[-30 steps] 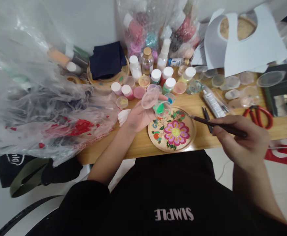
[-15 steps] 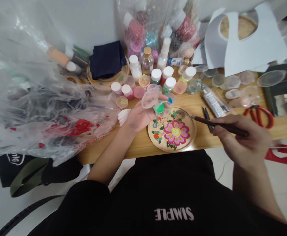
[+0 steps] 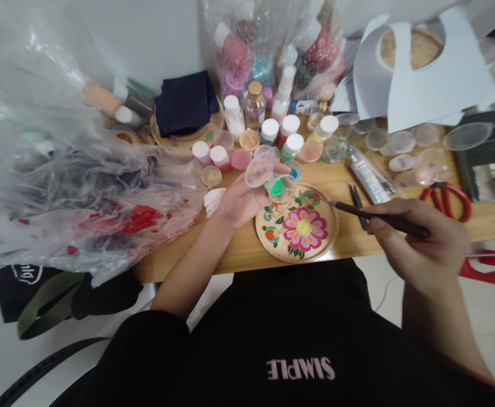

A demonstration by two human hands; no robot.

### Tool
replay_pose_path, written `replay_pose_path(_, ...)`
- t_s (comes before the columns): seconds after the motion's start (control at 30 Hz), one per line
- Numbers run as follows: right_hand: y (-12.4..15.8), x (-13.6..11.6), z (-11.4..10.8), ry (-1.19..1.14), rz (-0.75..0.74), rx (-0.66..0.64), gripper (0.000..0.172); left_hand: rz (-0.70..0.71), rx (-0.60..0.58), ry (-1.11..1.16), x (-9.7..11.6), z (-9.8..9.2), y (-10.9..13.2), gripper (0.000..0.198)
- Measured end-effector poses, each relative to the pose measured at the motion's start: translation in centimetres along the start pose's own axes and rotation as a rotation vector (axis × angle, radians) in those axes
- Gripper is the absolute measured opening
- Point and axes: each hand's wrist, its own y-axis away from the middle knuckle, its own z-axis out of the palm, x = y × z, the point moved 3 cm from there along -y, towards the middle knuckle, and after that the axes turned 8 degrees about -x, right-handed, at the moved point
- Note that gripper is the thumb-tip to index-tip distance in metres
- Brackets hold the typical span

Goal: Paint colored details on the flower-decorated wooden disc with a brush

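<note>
The bare left forearm (image 3: 200,260) reaches diagonally forward and inward, ending in a bare left hand (image 3: 245,200) turned palm up, its fingers (image 3: 282,168) partly hidden. The bare right forearm (image 3: 446,333) angles in from the lower right; its bare right hand (image 3: 425,246) pinches between thumb (image 3: 380,228) and curled fingers (image 3: 394,208).

Folded navy cloth (image 3: 183,104); red-handled pliers (image 3: 446,200) near what looks like a tablet (image 3: 485,152)

Craft workspace, wooden table (image 3: 239,251), colour jars (image 3: 292,147), painted flower disc (image 3: 298,224)
</note>
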Motion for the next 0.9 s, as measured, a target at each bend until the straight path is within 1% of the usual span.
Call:
replay_pose_path(0.07,-0.06,-0.09,0.02,-0.001,0.000,-0.008,0.013,-0.022,0.034,0.012,-0.03,-0.01,-0.02,0.016)
replay_pose_path(0.17,-0.02,-0.02,0.05,-0.008,0.017,0.007,0.014,-0.047,0.069,0.023,-0.12,-0.09,-0.06,0.015)
replay_pose_path(0.3,0.04,0.20,0.11,-0.024,0.034,0.023,0.015,-0.022,0.031,0.002,-0.15,-0.19,-0.07,0.018)
replay_pose_path(0.5,0.28,0.31,-0.07,-0.016,0.016,0.001,0.016,-0.044,0.041,-0.063,-0.29,-0.40,0.02,0.023)
replay_pose_path(0.63,0.39,0.46,-0.08,-0.019,0.016,0.010,0.017,-0.047,0.065,-0.035,-0.23,-0.32,-0.01,0.019)
replay_pose_path(0.7,0.33,0.45,-0.03,-0.023,0.013,0.026,0.017,-0.041,0.058,-0.017,-0.16,-0.19,-0.04,0.017)
replay_pose_path(0.9,0.17,0.27,0.01,-0.023,0.011,0.016,0.015,-0.045,0.063,-0.013,-0.11,-0.04,-0.09,0.019)
